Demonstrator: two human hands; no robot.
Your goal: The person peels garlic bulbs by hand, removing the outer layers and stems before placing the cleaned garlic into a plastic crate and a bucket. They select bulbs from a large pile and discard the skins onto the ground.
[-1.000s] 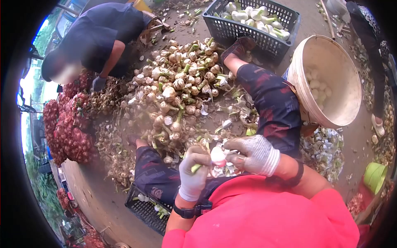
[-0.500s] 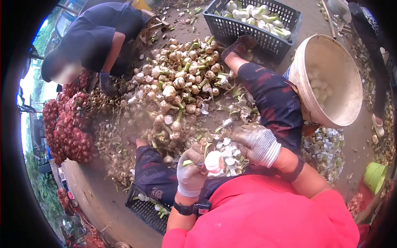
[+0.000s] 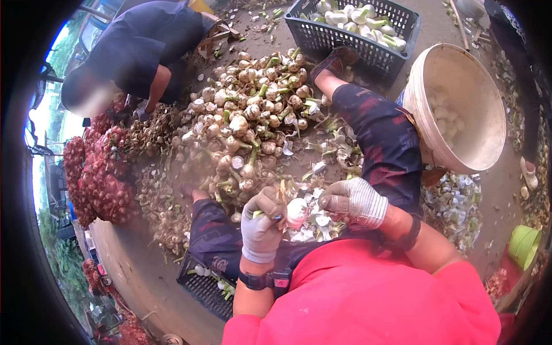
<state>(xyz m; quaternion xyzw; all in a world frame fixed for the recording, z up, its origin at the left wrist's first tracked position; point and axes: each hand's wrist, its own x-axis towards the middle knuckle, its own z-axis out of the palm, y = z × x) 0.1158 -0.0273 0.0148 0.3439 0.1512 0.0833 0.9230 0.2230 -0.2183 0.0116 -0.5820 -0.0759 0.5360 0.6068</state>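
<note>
My gloved left hand [image 3: 263, 225] is closed round the green stem of a garlic bulb [image 3: 296, 213]. The bulb's pinkish-white head sticks out to the right of the fingers. My gloved right hand [image 3: 355, 202] is a little to the right of the bulb, apart from it, with its fingers curled together; whether they pinch anything is too small to tell. Loose white peelings [image 3: 322, 225] lie below and between the hands. Beyond them spreads a heap of unpeeled garlic bulbs [image 3: 253, 109] with stems.
A black crate [image 3: 356, 43] of cleaned garlic stands at the top, a white bucket [image 3: 454, 109] with pale pieces at the right, another crate [image 3: 207, 293] by my left leg. A co-worker [image 3: 144, 52] bends beside red net sacks [image 3: 98, 178]. A green bucket [image 3: 524, 247] lies right.
My right hand has shifted slightly up and left, its fingers drawn in more. The bulb in my left hand has tilted upward. The co-worker's hand has moved slightly.
</note>
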